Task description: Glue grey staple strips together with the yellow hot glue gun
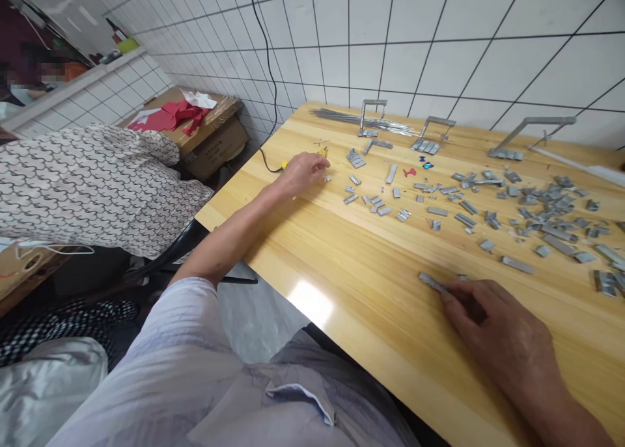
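My left hand (301, 172) is stretched out to the far left of the wooden table (351, 284), fingers curled round a yellow-handled tool (323, 152) whose black cord runs off the table edge. My right hand (502, 333) rests near the table's front right, its fingers pinched on a strip of grey metal staples (432, 282) lying on the wood. Many more staple strips (537, 206) are scattered across the right half of the table.
Three metal stands (371, 115) (434, 131) (530, 131) line the tiled wall, with a bundle of thin wires (342, 116). Small red (409, 172) and blue (426, 163) bits lie mid-table. A person in a patterned top (92, 180) sits at left beside a cardboard box (215, 138).
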`<action>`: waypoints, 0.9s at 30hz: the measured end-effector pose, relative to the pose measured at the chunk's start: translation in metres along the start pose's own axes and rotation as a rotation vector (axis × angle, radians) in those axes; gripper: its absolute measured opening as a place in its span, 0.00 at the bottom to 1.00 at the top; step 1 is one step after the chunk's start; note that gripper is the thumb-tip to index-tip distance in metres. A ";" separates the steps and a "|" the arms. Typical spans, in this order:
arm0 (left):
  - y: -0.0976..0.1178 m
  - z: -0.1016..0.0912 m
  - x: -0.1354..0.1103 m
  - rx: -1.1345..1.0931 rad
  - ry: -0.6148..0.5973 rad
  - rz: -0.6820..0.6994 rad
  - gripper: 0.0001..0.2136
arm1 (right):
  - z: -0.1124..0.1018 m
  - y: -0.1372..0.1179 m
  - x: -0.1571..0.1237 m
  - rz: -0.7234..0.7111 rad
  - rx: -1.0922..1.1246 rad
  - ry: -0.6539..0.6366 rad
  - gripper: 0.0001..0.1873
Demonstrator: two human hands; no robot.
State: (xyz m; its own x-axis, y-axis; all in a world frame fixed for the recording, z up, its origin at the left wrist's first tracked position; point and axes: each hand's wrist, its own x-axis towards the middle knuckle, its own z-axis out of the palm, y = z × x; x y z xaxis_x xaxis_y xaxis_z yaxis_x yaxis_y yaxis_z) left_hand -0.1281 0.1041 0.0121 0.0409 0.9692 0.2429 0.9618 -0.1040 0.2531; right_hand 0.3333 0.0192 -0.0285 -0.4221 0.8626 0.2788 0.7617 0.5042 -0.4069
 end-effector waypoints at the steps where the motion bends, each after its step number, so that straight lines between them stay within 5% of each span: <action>1: 0.001 0.003 0.001 0.025 0.000 0.002 0.14 | 0.000 0.000 0.000 -0.006 -0.005 0.003 0.19; 27: 0.015 0.014 -0.002 0.135 -0.040 -0.080 0.15 | -0.004 -0.001 0.000 -0.031 0.019 -0.014 0.17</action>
State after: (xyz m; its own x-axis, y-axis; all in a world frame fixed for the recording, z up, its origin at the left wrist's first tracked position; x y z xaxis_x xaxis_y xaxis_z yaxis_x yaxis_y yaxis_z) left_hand -0.1100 0.1035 0.0021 -0.0293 0.9816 0.1886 0.9899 0.0024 0.1415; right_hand 0.3341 0.0184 -0.0244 -0.4524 0.8468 0.2797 0.7386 0.5316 -0.4145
